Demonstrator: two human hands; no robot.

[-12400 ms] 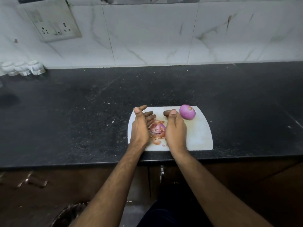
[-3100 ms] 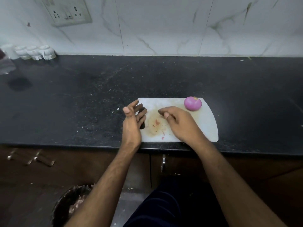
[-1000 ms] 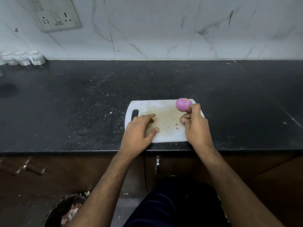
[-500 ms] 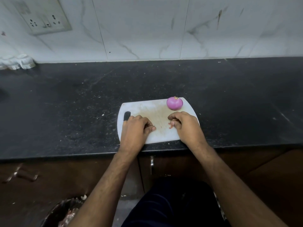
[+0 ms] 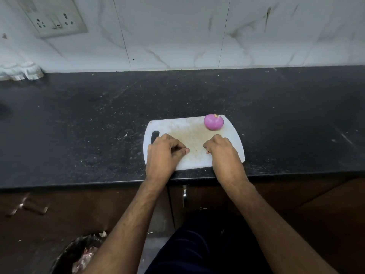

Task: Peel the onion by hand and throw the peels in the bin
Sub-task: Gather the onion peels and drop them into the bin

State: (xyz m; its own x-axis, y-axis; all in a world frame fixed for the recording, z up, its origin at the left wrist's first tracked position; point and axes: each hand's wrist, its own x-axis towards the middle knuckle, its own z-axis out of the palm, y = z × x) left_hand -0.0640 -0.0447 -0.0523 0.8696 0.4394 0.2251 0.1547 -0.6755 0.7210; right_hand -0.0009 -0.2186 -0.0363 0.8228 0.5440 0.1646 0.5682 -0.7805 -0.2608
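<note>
Peeled onion [image 5: 213, 122] — smooth, purple — behind left hand [image 5: 162, 155] and right hand [image 5: 223, 153], fingers curled; contents unclear.

Peeled purple onion [image 5: 213, 122] on board's [image 5: 169, 125] far right corner

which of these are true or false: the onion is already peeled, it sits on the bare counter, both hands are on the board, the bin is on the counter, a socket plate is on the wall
1. The onion is already peeled. True: it shows smooth purple flesh.
2. The onion sits on the bare counter. False: it rests on the white cutting board, near its far right corner.
3. Both hands are on the board. True: the left hand and the right hand rest on its near part, fingers curled.
4. The bin is on the counter. False: the bin stands on the floor at lower left, with peels inside.
5. A socket plate is on the wall. True: the socket plate is at upper left.
</note>
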